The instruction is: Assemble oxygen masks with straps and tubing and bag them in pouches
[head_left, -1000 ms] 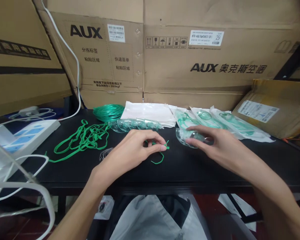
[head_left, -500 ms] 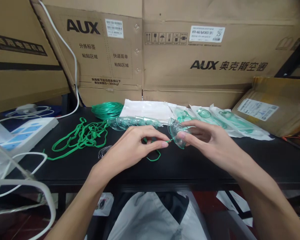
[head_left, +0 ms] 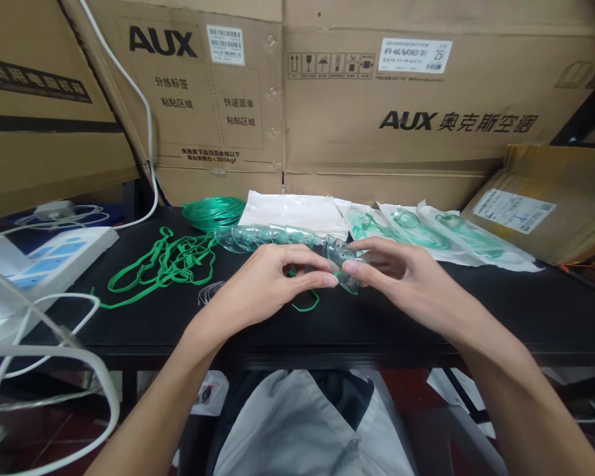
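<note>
My right hand [head_left: 391, 264] is closed on a clear greenish oxygen mask [head_left: 344, 268], gripped between thumb and fingers above the table. Against the mask's left edge, my left hand [head_left: 282, 274] pinches a thin green elastic strap [head_left: 306, 307], whose loose end curls below the fingers. The strap's other end, at the mask, is hidden by the fingertips. Behind my left hand lies a row of nested clear masks [head_left: 258, 237]. To the left is a tangled heap of green straps [head_left: 173, 264], and by my left wrist a small bunch of thin metal strips [head_left: 209, 293].
A coil of green tubing [head_left: 213, 213] and white packets [head_left: 292, 215] lie at the back. Several bagged masks [head_left: 416, 228] are at the right, near a taped carton [head_left: 550, 192]. A white power strip [head_left: 54, 271] with cables takes up the left. Large cardboard boxes [head_left: 327, 145] stand behind.
The mask in my right hand has moved slightly left, closing the gap to my left fingertips. The strap stretch visible between the hands is now mostly covered.
</note>
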Demonstrator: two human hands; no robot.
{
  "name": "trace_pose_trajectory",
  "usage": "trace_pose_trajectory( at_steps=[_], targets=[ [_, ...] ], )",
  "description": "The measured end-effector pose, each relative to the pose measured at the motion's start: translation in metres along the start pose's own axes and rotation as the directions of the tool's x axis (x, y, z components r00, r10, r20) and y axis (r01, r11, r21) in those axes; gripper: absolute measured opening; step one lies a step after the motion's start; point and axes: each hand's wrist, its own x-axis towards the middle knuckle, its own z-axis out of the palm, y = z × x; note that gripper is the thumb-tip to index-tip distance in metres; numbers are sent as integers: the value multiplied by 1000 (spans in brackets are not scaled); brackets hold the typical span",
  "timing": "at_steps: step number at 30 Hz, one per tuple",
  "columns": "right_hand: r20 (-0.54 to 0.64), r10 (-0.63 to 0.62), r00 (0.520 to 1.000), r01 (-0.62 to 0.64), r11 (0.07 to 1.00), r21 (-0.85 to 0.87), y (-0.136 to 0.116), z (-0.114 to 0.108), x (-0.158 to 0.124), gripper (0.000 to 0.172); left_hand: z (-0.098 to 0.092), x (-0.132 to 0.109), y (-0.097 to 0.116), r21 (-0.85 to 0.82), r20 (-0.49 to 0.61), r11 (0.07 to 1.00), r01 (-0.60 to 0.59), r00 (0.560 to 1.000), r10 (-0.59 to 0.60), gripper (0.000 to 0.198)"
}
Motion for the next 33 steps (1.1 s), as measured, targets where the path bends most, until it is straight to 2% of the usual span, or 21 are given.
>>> trace_pose_trajectory(
  at_steps=[5,9,12,16,23,27,33],
  targets=[
    [10,-5,1000,5,1000,21,1,3,1,39,0,1,1,-88,36,995,37,999,-34,25],
    [-105,-113,988,116,993,27,1,0,1,39,-1,3,1,-102,11,993,54,999,-53,26],
    [-169,-251,953,252,968,-13,-2,-2,-1,25,-2,3,0,-101,10,994,53,999,-52,27],
    [-136,-342,930,336,939,-68,-5,0,-4,8,-1,2,0,-107,26,993,52,998,-50,28],
    [-100,-330,939,325,944,-62,-2,6,-2,6,1,2,1,-112,20,992,56,998,-55,29],
    [-83,-314,946,315,949,1,-3,7,-3,7,3,3,0,-137,40,989,60,998,-55,28],
    [-60,-317,947,316,948,-26,-4,10,-4,13,9,3,2,-189,47,975,116,993,-109,42]
  ],
)
